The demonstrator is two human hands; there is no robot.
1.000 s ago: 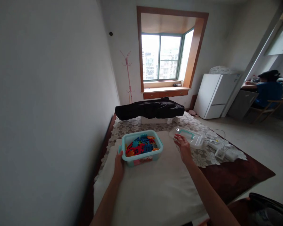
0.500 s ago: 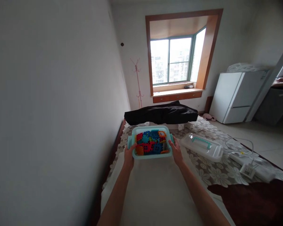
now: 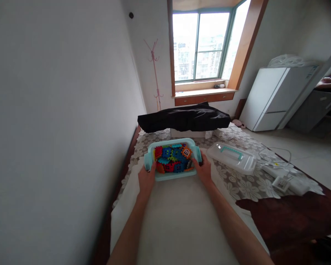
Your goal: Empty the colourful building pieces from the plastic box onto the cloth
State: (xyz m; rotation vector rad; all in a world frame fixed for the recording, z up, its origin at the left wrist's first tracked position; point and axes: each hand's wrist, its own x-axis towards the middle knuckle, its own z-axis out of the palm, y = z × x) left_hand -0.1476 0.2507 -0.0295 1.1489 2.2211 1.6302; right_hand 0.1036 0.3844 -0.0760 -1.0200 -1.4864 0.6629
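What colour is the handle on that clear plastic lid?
The handle of the clear plastic lid is teal; it shows best in the head view.

Your head-worn camera looks from above your hands, facing forward and down along the white-covered bed (image 3: pixel 182 228) toward the window (image 3: pixel 200 46). Close in, lower middle, are your left hand (image 3: pixel 146 180), right hand (image 3: pixel 203 170) and the teal plastic tub (image 3: pixel 172 160); the wall (image 3: pixel 57 129) fills the left side.
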